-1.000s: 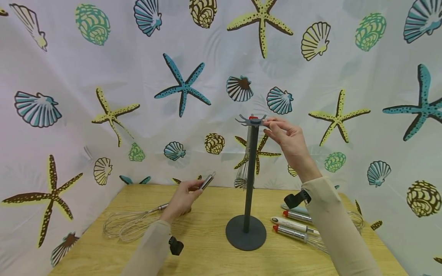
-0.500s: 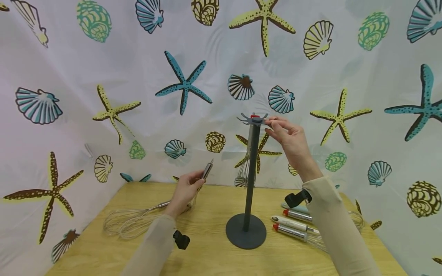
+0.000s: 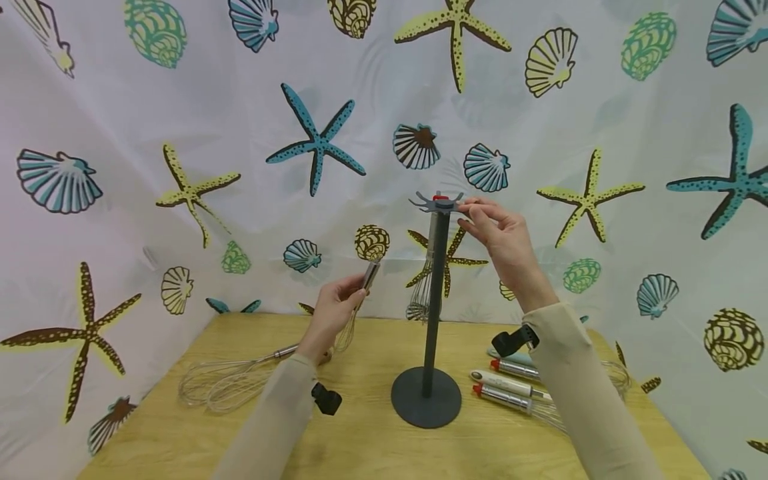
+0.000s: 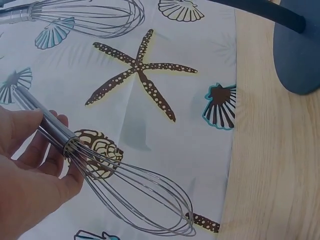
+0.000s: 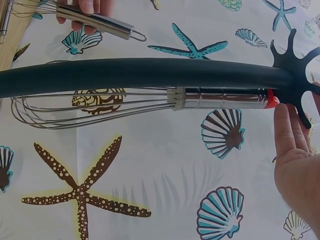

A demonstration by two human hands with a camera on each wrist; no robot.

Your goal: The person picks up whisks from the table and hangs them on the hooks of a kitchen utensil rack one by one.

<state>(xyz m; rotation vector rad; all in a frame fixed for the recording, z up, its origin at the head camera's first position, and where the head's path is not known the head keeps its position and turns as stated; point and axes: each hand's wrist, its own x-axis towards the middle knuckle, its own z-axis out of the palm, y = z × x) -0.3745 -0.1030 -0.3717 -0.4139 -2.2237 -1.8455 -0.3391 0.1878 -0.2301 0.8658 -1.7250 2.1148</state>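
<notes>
Where the left hand (image 3: 333,310) is at: curled round a steel whisk (image 3: 371,273), held up left of the stand (image 3: 435,300)
Right hand (image 3: 504,243): pinches the hooked top (image 5: 292,75) by its edge
Stand: upright, red-ended whisk (image 5: 215,99) hanging off it
Bench (image 3: 360,433): big whisk (image 3: 285,351) left, bunch of handles (image 3: 503,382) right

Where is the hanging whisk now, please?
In the head view, the whisk hangs from the stand just right of centre, between left hand and right hand.
</notes>
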